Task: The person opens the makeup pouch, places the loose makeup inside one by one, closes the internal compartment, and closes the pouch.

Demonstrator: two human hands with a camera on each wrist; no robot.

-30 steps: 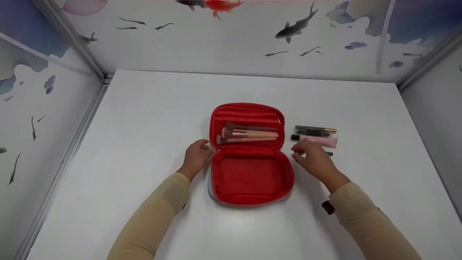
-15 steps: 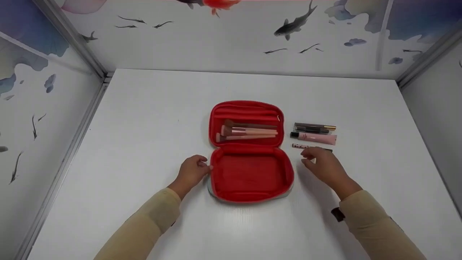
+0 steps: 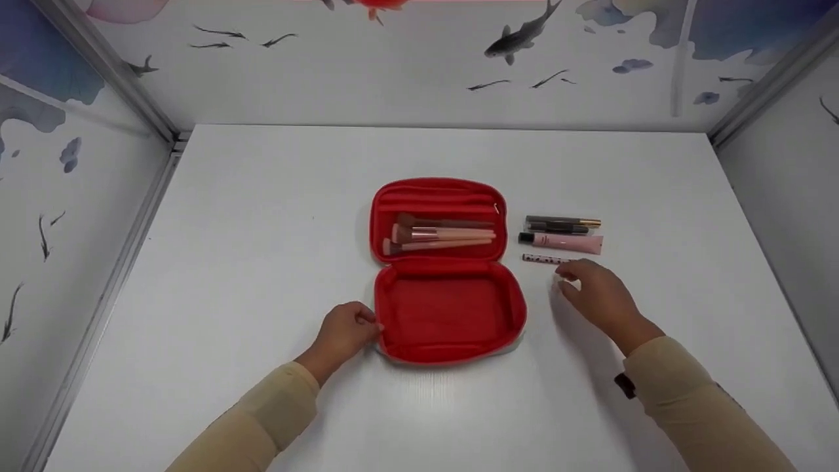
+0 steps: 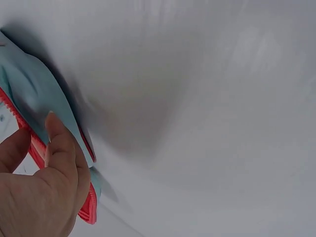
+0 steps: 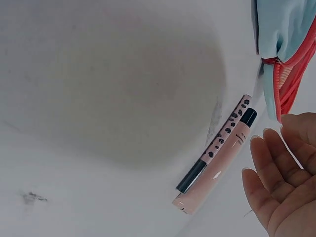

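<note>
An unzipped cosmetic bag, red inside and pale blue outside, lies spread on the table with its lid folded back. Several makeup brushes are tucked in the lid. My left hand pinches the bag's left rim; in the left wrist view its thumb and forefinger straddle the red zipper edge. To the right of the bag, my right hand hovers with loosely bent fingers, holding nothing. Its fingertips overlap a slim spotted pen, whose dark end is hidden in the head view. Beyond it lies a pink squeeze tube.
Behind the pink tube lie slim dark makeup tubes, one gold-tipped. The white table is bounded by a back wall and side walls printed with fish.
My left hand has slid down the bag's left side toward its front. The right hand has drawn back from the pink tube, uncovering it and part of the spotted pen.
</note>
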